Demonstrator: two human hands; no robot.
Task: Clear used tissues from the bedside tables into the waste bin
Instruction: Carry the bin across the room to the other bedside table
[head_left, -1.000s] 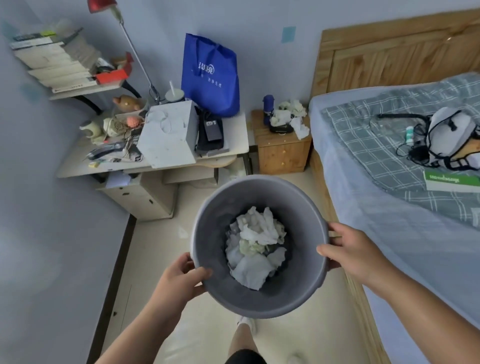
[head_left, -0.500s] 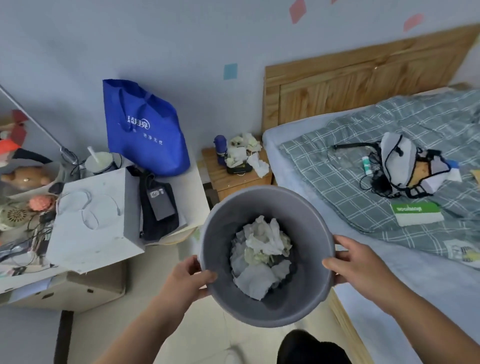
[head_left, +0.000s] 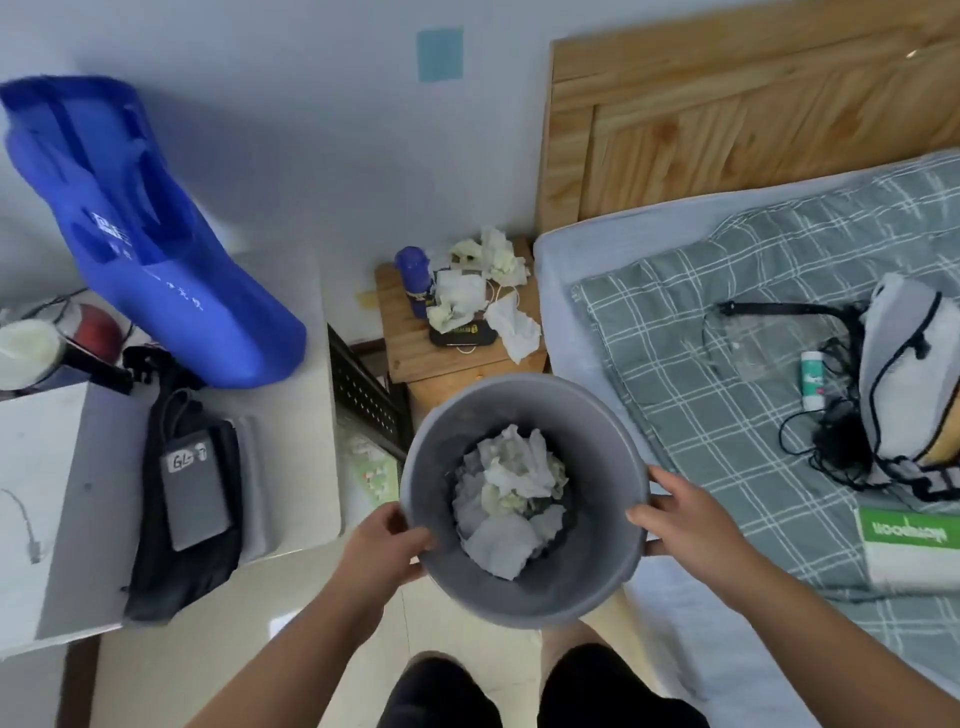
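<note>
The left hand (head_left: 387, 540) and right hand (head_left: 680, 514) are closed on the bin (head_left: 597, 452) rim, and the soft, light tissues (head_left: 483, 280) on the desk (head_left: 410, 343) look easy to pinch.

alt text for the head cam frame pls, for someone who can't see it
Both hands, left and right, hold a grey bin part-filled with tissues by its rim, in front of a wooden bedside table. More crumpled tissues lie on that table beside a blue bottle, with a bed to its right.
</note>
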